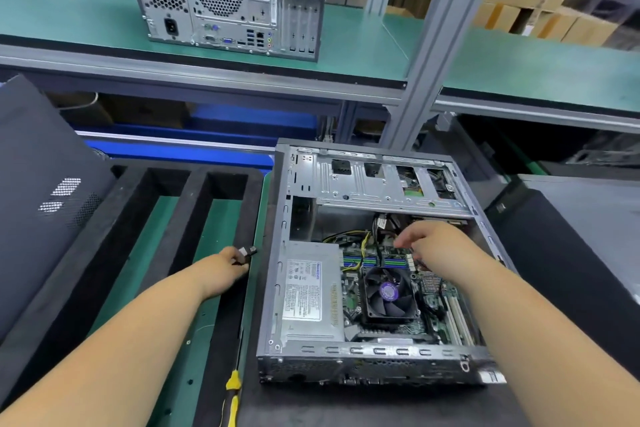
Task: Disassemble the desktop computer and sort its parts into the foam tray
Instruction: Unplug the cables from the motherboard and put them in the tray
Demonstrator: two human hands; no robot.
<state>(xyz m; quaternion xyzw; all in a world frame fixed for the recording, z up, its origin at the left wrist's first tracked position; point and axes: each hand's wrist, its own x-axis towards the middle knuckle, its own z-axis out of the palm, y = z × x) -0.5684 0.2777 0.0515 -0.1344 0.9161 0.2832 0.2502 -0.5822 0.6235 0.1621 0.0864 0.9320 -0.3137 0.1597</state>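
1. Your right hand (429, 246) is inside the open case (374, 263), over the board just beyond the fan (388, 295). Its fingers curl down toward the memory slots and the cable bundle behind them.
2. Your left hand (230, 265) is outside the case, over the right edge of the foam tray (166, 225), pinching a small dark part (246, 253), possibly a connector or clip; the view is too blurred to name it.
3. The tray lies to the left of the case, touching or nearly so. Its slots run away from you, parallel to the case's long side. So your left hand is the nearer one to drop parts, and the right is the nearer one to pull them.
4. The power supply (308, 291) still sits in the case's left half, between your two hands.
5. I cannot tell whether the right hand grips anything: its palm covers the fingertips and whatever lies beneath.
6. A yellow-handled screwdriver (233, 388) lies near you by the tray's edge, its end cut off by the frame.
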